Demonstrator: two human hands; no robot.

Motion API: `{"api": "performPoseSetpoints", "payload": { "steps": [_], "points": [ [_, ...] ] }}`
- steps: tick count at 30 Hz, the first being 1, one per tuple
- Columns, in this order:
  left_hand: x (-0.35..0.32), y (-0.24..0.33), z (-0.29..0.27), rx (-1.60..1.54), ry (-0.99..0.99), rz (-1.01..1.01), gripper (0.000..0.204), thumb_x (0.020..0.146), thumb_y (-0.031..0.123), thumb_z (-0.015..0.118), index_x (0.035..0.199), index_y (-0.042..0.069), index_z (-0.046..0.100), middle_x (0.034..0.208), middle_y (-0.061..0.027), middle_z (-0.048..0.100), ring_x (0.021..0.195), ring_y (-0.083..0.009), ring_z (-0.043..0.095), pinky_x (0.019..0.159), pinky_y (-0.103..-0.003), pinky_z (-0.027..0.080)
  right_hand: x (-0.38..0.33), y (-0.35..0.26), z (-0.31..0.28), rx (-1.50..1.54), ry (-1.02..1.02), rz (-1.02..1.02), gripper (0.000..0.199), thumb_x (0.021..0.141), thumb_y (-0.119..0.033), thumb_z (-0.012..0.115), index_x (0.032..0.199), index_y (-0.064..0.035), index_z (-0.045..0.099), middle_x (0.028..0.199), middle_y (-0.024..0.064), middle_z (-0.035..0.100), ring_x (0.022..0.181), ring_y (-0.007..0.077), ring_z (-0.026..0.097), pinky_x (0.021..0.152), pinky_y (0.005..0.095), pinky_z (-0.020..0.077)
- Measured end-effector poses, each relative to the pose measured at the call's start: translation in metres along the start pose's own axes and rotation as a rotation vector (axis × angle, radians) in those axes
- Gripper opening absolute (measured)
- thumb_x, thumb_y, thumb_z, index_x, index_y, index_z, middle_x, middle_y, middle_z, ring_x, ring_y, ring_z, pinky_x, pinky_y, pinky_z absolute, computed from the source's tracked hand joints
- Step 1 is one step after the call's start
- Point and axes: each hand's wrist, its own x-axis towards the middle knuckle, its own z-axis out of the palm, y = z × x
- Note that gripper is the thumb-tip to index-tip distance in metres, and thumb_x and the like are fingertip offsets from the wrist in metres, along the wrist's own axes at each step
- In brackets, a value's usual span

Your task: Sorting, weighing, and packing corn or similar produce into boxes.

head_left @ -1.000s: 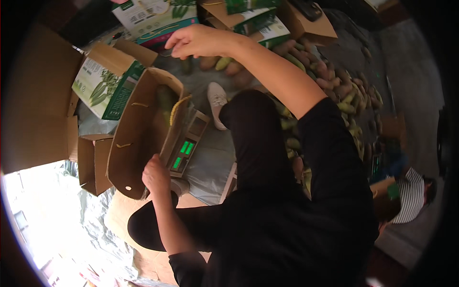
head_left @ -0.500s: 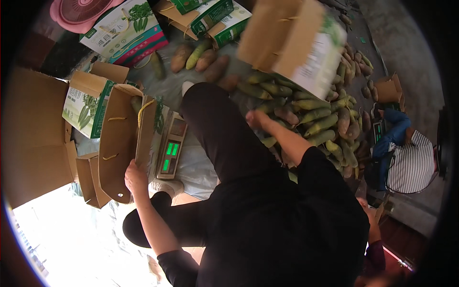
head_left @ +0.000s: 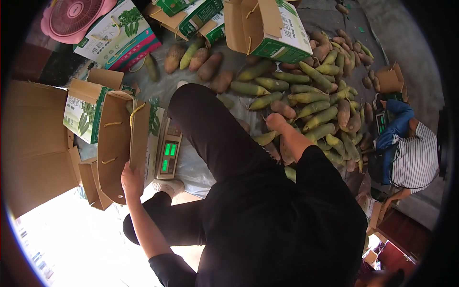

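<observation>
My left hand [head_left: 131, 182] is closed on the near edge of an open cardboard box [head_left: 114, 138] with yellow cord handles. That box stands beside a digital scale [head_left: 169, 150] with green lit digits. My right hand [head_left: 277, 123] is over the near left side of a heap of green radishes [head_left: 318, 117], its fingers curled. Whether anything is inside those fingers is hidden. Closest to it are a reddish-brown root [head_left: 283, 109] and a green radish [head_left: 265, 137]. Another open box [head_left: 282, 48] with green printed sides stands at the heap's far edge.
Printed boxes [head_left: 117, 40] and a pink plastic basket [head_left: 74, 16] are at the far left. A large brown carton [head_left: 38, 143] stands at the left edge. Several loose roots [head_left: 208, 67] lie beyond my knee. At the right, a person in a striped shirt [head_left: 415, 158] sits by another scale [head_left: 380, 123].
The box blurred over the heap has moved away and left, and now stands at its far edge. My right hand has shifted right. The left keeps its hold on the box.
</observation>
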Motion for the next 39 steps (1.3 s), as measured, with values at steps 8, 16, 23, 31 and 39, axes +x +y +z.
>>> {"api": "performPoseSetpoints", "payload": {
  "steps": [8,16,23,31,39],
  "points": [
    [-0.019,-0.026,-0.009,0.010,0.035,-0.021,0.042,0.077,0.017,0.057,0.117,0.005,0.053,0.103,-0.0209,0.061,0.098,-0.0374,0.057,0.085,-0.041,0.044,-0.001,0.013,-0.053,0.242,0.114,0.268,0.027,0.079,-0.021,0.058,0.103,-0.0088,0.062,0.108,0.0156,0.060,0.100,0.0343,0.057,0.085,0.0441,0.0465],
    [-0.023,-0.045,0.004,0.160,0.102,-0.088,0.037,0.076,0.016,0.054,0.111,0.002,0.056,0.095,-0.0230,0.062,0.092,-0.0394,0.059,0.079,-0.044,0.046,-0.010,0.003,-0.066,0.197,0.159,0.358,0.039,0.080,-0.012,0.054,0.119,-0.0127,0.051,0.126,0.0108,0.046,0.117,0.0354,0.042,0.092,0.0448,0.0427],
    [-0.024,-0.060,0.010,0.167,0.184,-0.133,0.032,0.075,0.018,0.054,0.102,0.001,0.059,0.088,-0.0237,0.062,0.086,-0.0402,0.060,0.074,-0.045,0.047,-0.010,-0.009,-0.070,-0.015,0.122,0.360,0.042,0.078,-0.018,0.060,0.119,-0.0156,0.049,0.119,0.0105,0.047,0.116,0.0322,0.043,0.089,0.0474,0.0434],
    [-0.022,-0.034,-0.001,0.239,0.057,-0.320,0.029,0.079,0.020,0.057,0.106,0.010,0.059,0.094,-0.0163,0.064,0.089,-0.0346,0.061,0.077,-0.043,0.047,0.000,-0.008,-0.054,0.108,0.136,0.440,0.046,0.079,-0.025,0.062,0.118,-0.0098,0.044,0.122,0.0127,0.048,0.117,0.0350,0.043,0.090,0.0483,0.0442],
    [-0.027,-0.026,-0.001,0.218,0.141,-0.318,0.029,0.079,0.015,0.056,0.108,0.012,0.059,0.097,-0.0151,0.064,0.092,-0.0331,0.060,0.078,-0.043,0.047,0.040,-0.046,-0.074,0.272,0.172,0.041,0.052,0.065,-0.025,0.074,0.104,-0.0028,0.049,0.098,0.0166,0.060,0.092,0.0323,0.059,0.077,0.0383,0.0469]
  ]
}}
